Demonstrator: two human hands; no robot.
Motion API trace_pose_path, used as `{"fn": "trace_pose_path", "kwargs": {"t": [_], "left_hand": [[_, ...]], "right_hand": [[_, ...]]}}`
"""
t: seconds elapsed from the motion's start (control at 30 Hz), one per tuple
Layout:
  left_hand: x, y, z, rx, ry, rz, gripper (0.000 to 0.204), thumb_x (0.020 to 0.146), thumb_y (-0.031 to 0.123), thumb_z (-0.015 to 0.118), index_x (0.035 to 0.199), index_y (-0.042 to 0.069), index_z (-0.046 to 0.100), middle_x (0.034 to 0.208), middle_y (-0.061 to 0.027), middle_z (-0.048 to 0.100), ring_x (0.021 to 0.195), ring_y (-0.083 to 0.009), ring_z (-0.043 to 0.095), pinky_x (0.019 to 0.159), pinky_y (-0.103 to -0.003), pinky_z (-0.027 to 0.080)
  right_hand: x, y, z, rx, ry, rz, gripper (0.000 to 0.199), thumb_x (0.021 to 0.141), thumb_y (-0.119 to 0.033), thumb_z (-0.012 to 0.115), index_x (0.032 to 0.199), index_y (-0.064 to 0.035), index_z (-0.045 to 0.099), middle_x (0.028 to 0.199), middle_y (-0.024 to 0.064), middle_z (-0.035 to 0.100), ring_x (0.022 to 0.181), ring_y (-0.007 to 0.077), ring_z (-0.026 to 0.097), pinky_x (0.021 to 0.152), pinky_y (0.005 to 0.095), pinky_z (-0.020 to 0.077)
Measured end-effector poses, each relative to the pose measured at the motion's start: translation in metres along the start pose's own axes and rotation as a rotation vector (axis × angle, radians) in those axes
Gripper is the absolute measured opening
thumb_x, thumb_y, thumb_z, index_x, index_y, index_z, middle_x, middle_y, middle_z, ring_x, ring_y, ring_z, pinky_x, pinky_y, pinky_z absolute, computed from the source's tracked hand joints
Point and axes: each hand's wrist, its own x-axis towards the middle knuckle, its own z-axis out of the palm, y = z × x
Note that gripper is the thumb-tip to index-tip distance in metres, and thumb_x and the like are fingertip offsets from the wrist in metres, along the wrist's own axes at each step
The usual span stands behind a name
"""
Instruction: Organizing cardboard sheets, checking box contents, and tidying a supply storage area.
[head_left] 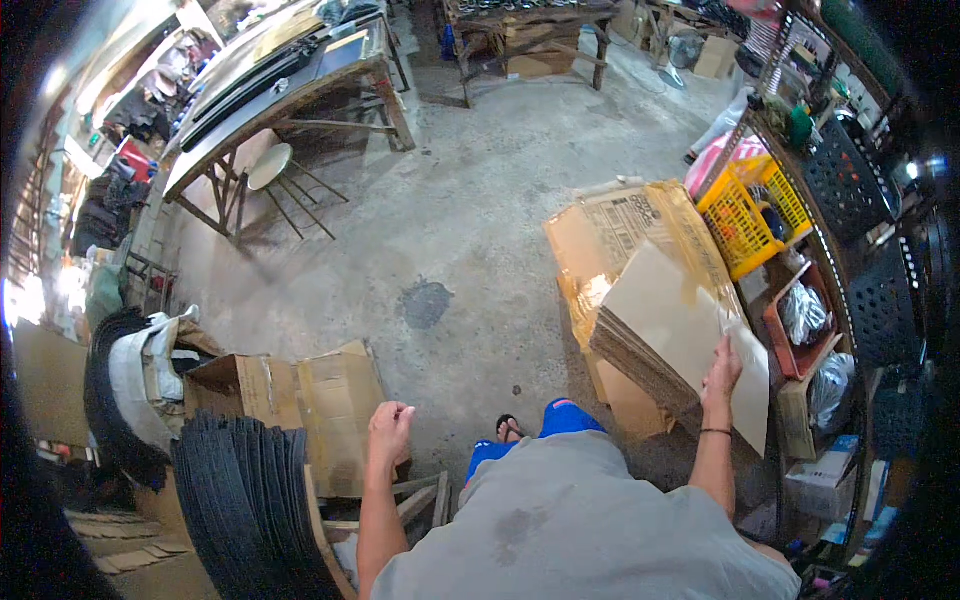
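Note:
My right hand [719, 375], with a dark band at its wrist, is on the right. Its fingers are curled at the pale top cardboard sheet [655, 300] of a tilted stack. The brown edges of the layered sheets [640, 365] show along the stack's lower left side. This stack leans on a large taped cardboard box [625, 215]. On the left, my left hand [390, 430] hangs in the air with its fingers curled in, and nothing shows in it. Below and beyond it lies an opened cardboard box [340, 405].
Black ribbed sheets [240, 500] stand bundled at lower left. A yellow plastic crate [755, 215] and a reddish tray [800, 320] with a clear plastic bag line the right-hand shelf. Farther off are a round stool [270, 167] and a wooden worktable [330, 85]. Concrete floor [480, 240] stretches between.

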Motion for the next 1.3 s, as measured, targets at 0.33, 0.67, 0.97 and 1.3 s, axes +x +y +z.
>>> {"fn": "trace_pose_path", "kwargs": {"t": [0.33,0.67,0.97,1.3], "left_hand": [[0.139,-0.017,0.006,-0.016,-0.035,0.198,0.017,0.084,0.017,0.062,0.086,0.000,0.062,0.080,-0.0150,0.061,0.074,-0.0259,0.061,0.069,-0.034,0.048],[0.337,0.207,-0.093,-0.384,-0.051,0.252,0.015,0.089,0.013,0.057,0.087,0.000,0.062,0.080,-0.0039,0.061,0.074,-0.0108,0.057,0.069,-0.025,0.048],[0.547,0.293,0.000,-0.702,-0.624,-0.217,0.050,0.089,0.039,0.057,0.122,0.003,0.045,0.100,-0.0068,0.051,0.087,-0.0163,0.054,0.074,-0.030,0.048],[0.699,0.268,-0.009,-0.924,-0.384,-0.264,0.030,0.090,0.033,0.057,0.107,0.010,0.048,0.077,0.0042,0.041,0.049,-0.0035,0.029,0.043,-0.020,0.029]], "right_hand": [[-0.046,-0.050,0.111,-0.108,-0.085,-0.140,0.033,0.092,-0.034,0.055,0.076,-0.0053,0.055,0.066,-0.0059,0.044,0.061,0.0045,0.040,0.055,0.0217,0.0334],[-0.013,-0.127,0.363,0.032,-0.480,-0.461,0.018,0.085,-0.014,0.065,0.075,-0.0043,0.054,0.062,-0.0083,0.044,0.056,0.0020,0.036,0.046,0.0202,0.0291],[-0.020,-0.142,0.542,-0.005,-0.702,-0.592,0.019,0.081,-0.014,0.069,0.074,-0.0041,0.055,0.053,-0.0039,0.043,0.049,0.0034,0.037,0.043,0.0230,0.0318],[0.019,-0.151,0.710,-0.455,-0.891,-0.882,0.021,0.077,-0.019,0.069,0.091,-0.0052,0.060,0.069,0.0100,0.057,0.063,0.0218,0.058,0.052,0.0330,0.0468]]}}
